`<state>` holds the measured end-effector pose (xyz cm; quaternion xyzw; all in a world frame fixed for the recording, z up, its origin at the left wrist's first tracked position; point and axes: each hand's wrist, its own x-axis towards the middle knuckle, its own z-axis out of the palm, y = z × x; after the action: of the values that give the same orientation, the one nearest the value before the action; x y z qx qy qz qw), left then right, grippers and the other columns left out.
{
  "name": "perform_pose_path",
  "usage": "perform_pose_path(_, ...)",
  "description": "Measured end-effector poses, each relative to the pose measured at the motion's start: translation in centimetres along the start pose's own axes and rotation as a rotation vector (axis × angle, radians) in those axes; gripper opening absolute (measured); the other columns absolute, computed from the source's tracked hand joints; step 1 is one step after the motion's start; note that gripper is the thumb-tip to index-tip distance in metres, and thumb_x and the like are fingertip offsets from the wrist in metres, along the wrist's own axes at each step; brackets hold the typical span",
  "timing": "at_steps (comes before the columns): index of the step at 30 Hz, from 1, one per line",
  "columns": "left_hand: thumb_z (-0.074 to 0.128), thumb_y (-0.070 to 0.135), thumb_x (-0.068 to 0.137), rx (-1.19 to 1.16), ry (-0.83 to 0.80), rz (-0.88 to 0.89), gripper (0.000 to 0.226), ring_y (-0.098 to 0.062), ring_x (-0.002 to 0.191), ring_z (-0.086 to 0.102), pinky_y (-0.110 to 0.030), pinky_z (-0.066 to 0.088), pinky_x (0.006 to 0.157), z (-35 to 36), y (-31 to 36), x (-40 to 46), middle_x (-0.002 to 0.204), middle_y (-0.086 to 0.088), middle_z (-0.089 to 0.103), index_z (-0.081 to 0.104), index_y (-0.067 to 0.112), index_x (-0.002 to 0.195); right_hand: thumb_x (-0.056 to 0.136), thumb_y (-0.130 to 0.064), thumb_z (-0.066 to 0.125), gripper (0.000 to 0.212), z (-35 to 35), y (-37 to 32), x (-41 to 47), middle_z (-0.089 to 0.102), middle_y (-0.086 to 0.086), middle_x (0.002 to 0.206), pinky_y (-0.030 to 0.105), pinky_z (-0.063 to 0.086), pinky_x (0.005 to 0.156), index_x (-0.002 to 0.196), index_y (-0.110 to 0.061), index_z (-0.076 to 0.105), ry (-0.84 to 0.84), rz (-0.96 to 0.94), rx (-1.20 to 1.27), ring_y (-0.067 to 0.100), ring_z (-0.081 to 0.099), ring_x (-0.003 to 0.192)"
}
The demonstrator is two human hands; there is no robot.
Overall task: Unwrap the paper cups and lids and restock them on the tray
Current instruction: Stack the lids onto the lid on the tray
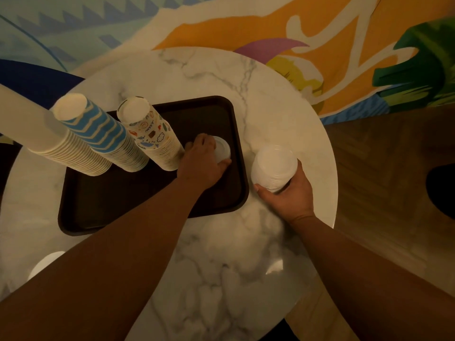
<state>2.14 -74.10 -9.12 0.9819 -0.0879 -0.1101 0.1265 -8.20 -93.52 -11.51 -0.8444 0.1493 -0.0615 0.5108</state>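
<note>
A dark brown tray [103, 205] lies on the round marble table [221, 267]. Three tall stacks of upturned paper cups stand along its far left side: a plain white stack [32, 124], a blue wavy-striped stack [98, 134] and a stack with coloured doodles [150, 134]. My left hand [202, 161] grips a short stack of white lids [222, 150] on the tray's right part. Just right of the tray, my right hand [288, 193] holds a taller stack of white lids [273, 166] above the table.
A white round object [46, 263] shows at the table's left edge under my left arm. A painted wall stands behind the table. Wooden floor lies to the right, with a dark shape [442, 188] at the frame's right edge.
</note>
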Motion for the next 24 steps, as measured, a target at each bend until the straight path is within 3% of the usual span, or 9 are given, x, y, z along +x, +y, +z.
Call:
perform_pose_path(3, 0.061, 0.057, 0.084, -0.043, -0.053, -0.032, 0.074, -0.034, 0.140, 0.027, -0.044, 0.029, 0.114, -0.6, 0.4, -0.2, 0.154, -0.010, 0.024, 0.039, 0.011, 0.138, 0.058, -0.052, 0.087, 0.099, -0.1, 0.1, 0.0, 0.053, 0.000, 0.137, 0.026, 0.040, 0.101, 0.139, -0.022, 0.040, 0.000, -0.005, -0.013, 0.006, 0.044, 0.119)
perform_pose_path(5, 0.061, 0.058, 0.084, -0.108, 0.015, -0.025, 0.065, -0.034, 0.144, 0.019, -0.045, 0.026, 0.114, -1.3, 1.3, -1.0, 0.158, -0.010, 0.018, 0.047, 0.013, 0.128, 0.056, -0.060, 0.082, 0.101, -0.1, 0.0, 0.0, 0.053, 0.000, 0.137, 0.025, 0.039, 0.100, 0.139, -0.021, 0.041, -0.001, -0.010, -0.010, 0.006, 0.045, 0.119)
perform_pose_path(10, 0.057, 0.048, 0.088, -0.318, 0.390, 0.246, 0.041, -0.028, 0.130, 0.044, -0.037, 0.037, 0.105, -2.4, 5.8, -3.2, 0.136, -0.015, 0.051, 0.061, 0.008, 0.098, 0.053, -0.068, 0.071, 0.101, -0.1, -0.2, 0.0, 0.055, -0.001, 0.135, 0.021, 0.038, 0.097, 0.138, -0.021, 0.042, 0.003, -0.011, 0.003, 0.003, 0.046, 0.115)
perform_pose_path(12, 0.056, 0.044, 0.090, -0.236, 0.354, 0.256, 0.038, -0.030, 0.127, 0.047, -0.039, 0.039, 0.104, -2.0, 6.0, -2.9, 0.132, -0.015, 0.055, 0.063, 0.009, 0.101, 0.053, -0.067, 0.071, 0.099, -0.2, -0.3, 0.0, 0.054, -0.003, 0.135, 0.018, 0.037, 0.097, 0.138, -0.023, 0.042, 0.003, -0.016, 0.007, 0.001, 0.045, 0.115)
perform_pose_path(15, 0.056, 0.031, 0.090, -0.180, 0.202, 0.217, 0.036, -0.035, 0.114, 0.057, -0.051, 0.046, 0.098, -0.6, 4.4, -2.5, 0.121, -0.017, 0.062, 0.064, 0.003, 0.111, 0.056, -0.064, 0.071, 0.083, -0.2, -0.5, 0.0, 0.051, -0.013, 0.126, -0.003, 0.030, 0.090, 0.129, -0.041, 0.039, 0.004, -0.048, 0.034, -0.011, 0.040, 0.110)
perform_pose_path(17, 0.059, 0.021, 0.090, -0.212, 0.215, 0.200, 0.028, -0.033, 0.098, 0.064, -0.050, 0.052, 0.090, -0.1, 3.7, -2.6, 0.103, -0.017, 0.067, 0.063, -0.001, 0.107, 0.057, -0.063, 0.071, 0.076, -0.2, -0.6, 0.0, 0.048, -0.018, 0.120, -0.009, 0.027, 0.085, 0.121, -0.046, 0.034, 0.015, -0.061, 0.038, -0.015, 0.038, 0.108)
perform_pose_path(18, 0.058, 0.020, 0.093, -0.189, 0.206, 0.194, 0.026, -0.031, 0.099, 0.063, -0.048, 0.051, 0.092, -0.1, 3.5, -2.6, 0.104, -0.016, 0.067, 0.063, 0.000, 0.108, 0.057, -0.063, 0.071, 0.076, -0.2, -0.6, 0.0, 0.047, -0.018, 0.119, -0.010, 0.026, 0.085, 0.121, -0.046, 0.034, 0.018, -0.065, 0.036, -0.015, 0.037, 0.108)
perform_pose_path(21, 0.047, 0.023, 0.099, -0.115, 0.158, 0.212, 0.030, -0.027, 0.118, 0.054, -0.043, 0.039, 0.107, -0.5, 3.0, -2.4, 0.124, -0.013, 0.061, 0.062, 0.005, 0.117, 0.057, -0.065, 0.070, 0.084, -0.1, -0.4, 0.0, 0.047, -0.016, 0.123, -0.002, 0.029, 0.092, 0.129, -0.037, 0.038, 0.013, -0.062, 0.021, -0.010, 0.039, 0.111)
perform_pose_path(24, 0.046, 0.023, 0.099, -0.113, 0.140, 0.191, 0.028, -0.024, 0.118, 0.052, -0.037, 0.038, 0.106, -0.3, 2.2, -2.3, 0.125, -0.010, 0.061, 0.063, 0.008, 0.115, 0.056, -0.066, 0.070, 0.096, -0.1, 0.0, 0.1, 0.050, -0.012, 0.128, 0.017, 0.036, 0.099, 0.137, -0.024, 0.041, 0.005, -0.043, 0.006, -0.002, 0.042, 0.116)
